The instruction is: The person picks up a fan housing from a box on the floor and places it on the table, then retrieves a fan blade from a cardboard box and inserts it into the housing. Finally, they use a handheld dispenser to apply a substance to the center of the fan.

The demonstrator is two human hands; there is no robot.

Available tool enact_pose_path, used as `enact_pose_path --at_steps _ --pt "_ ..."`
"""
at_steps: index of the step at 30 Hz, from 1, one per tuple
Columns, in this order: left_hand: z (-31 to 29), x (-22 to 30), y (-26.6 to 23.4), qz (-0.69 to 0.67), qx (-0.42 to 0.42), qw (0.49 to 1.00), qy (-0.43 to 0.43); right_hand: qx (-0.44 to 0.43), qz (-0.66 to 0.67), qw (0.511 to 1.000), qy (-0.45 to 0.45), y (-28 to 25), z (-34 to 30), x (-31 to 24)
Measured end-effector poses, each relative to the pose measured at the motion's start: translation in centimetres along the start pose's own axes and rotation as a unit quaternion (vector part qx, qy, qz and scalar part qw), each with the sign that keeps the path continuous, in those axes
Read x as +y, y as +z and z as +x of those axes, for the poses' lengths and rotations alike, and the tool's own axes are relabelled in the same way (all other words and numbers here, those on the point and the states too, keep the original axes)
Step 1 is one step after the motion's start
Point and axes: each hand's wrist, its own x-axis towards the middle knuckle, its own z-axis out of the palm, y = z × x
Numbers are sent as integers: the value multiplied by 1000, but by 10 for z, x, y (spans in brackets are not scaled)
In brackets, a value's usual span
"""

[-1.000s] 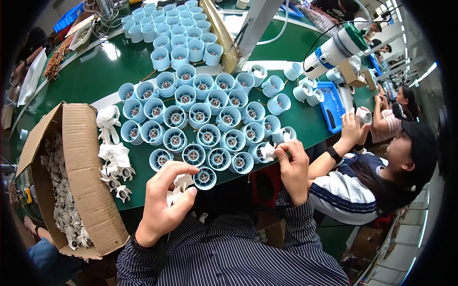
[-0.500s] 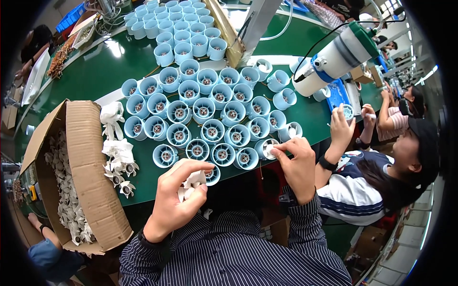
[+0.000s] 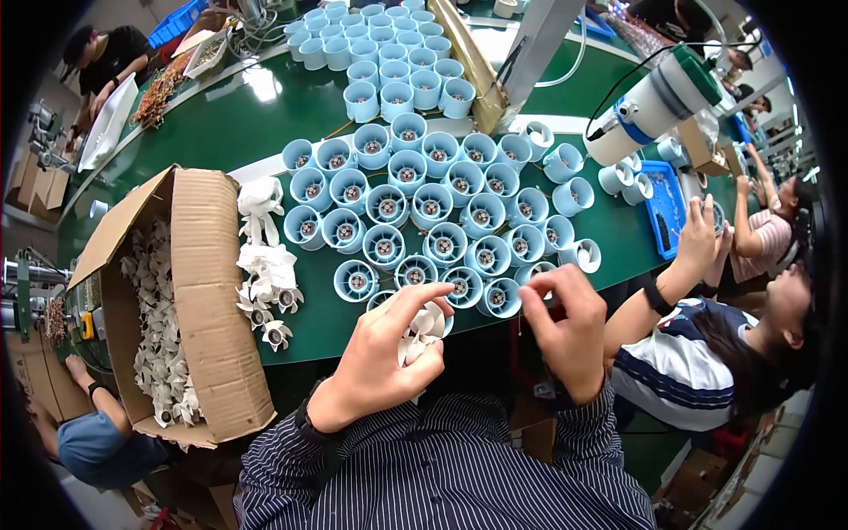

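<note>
My left hand (image 3: 384, 358) curls around several white fan impellers (image 3: 421, 334), held between thumb and fingers in front of the table edge. My right hand (image 3: 570, 331) hovers at the front right of the rows, fingers bent and thumb apart, with nothing visible in it. Just behind its fingertips is a light-blue round housing (image 3: 533, 271), partly covered by the hand. Many such housings (image 3: 432, 205) stand in rows, most showing a motor inside. A housing at the right end (image 3: 583, 255) has a white impeller in it.
A cardboard box (image 3: 216, 309) full of white impellers stands at the left, with loose impellers (image 3: 269, 274) beside it on the green table (image 3: 314, 331). A white cylindrical device (image 3: 649, 110) overhangs the right side. A co-worker (image 3: 698, 353) sits at my right, near a blue tray (image 3: 662, 208).
My right hand has drawn back from the housing where it held a white impeller, and its fingers have loosened. My left hand still holds its impellers. The view has shifted left.
</note>
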Motion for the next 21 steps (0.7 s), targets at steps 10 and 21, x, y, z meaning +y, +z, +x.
enact_pose_path --at_steps 10,21 --pt "5 10 14 97 17 993 68 -166 223 960 20 25 -2 -34" --pt "-4 2 -12 45 -64 996 -48 9 610 752 251 -15 6 76"
